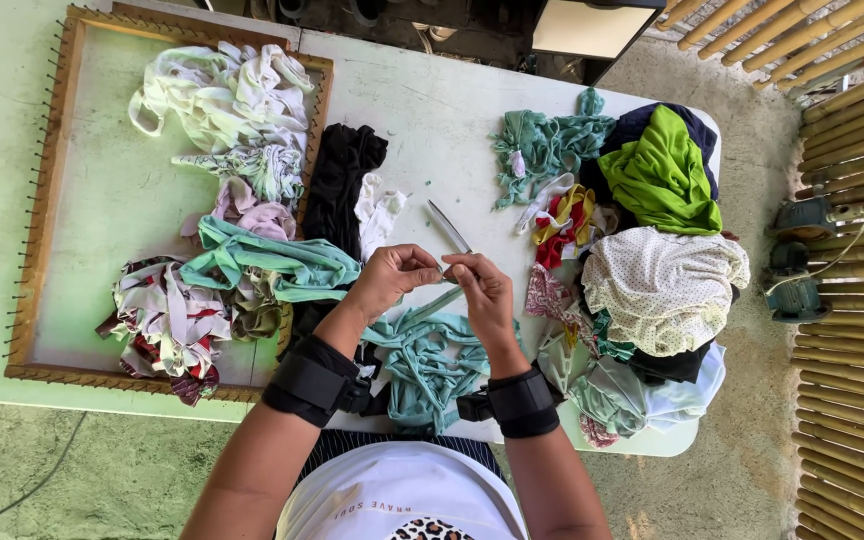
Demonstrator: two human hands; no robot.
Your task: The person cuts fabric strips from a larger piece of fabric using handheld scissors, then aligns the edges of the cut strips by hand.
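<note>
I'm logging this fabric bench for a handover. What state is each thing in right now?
left hand: pinching the teal fabric strip
right hand: pinching the same strip
teal fabric strip: held between both hands
scissors: lying on the table, untouched, blades apparently shut
wooden frame: flat on the table, scraps piled inside
green cloth: crumpled on the right pile

Both hands, left hand (pixel 392 275) and right hand (pixel 482 290), pinch a teal fabric strip (pixel 430 305) above the worktop (pixel 442 110), scissors (pixel 449 230) just beyond.
</note>
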